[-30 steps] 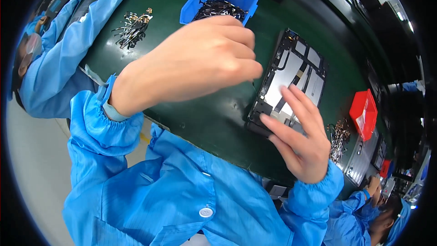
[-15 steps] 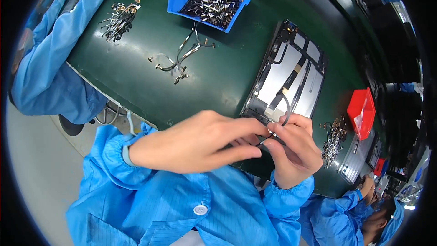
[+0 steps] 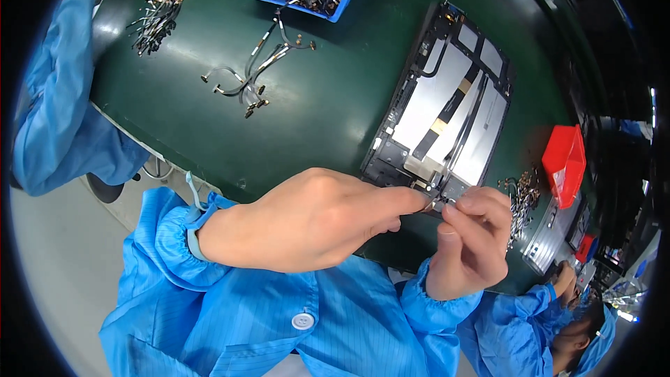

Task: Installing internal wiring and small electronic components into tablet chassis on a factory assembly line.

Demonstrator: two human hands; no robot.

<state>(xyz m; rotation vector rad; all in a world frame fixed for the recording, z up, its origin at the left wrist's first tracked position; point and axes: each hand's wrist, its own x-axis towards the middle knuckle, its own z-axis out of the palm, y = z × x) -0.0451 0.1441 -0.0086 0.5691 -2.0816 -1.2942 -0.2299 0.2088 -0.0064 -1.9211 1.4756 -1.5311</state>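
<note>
An opened flat device (image 3: 447, 119) with silver panels and black strips lies tilted on the green table, in front of my hands. At its near edge my left hand (image 3: 314, 220) reaches in, index finger extended to a small connector area and the other fingers curled under. What sits beneath that fingertip is hidden. My right hand (image 3: 474, 237) is bent beside it, fingertips closed at a short dark cable (image 3: 438, 194) that shows only in part between the two hands.
A blue bin (image 3: 342, 3) full of short cables stands at the back. Several loose cables (image 3: 251, 80) lie before it, with a cable bundle (image 3: 157, 21) at far left. Right of the device are another cable pile (image 3: 523, 202) and a red bin (image 3: 564, 166). Co-workers sit at both sides.
My hands have come down closer to the device's near edge. The cable that arched up from my right hand no longer stands up. The view has shifted slightly.
</note>
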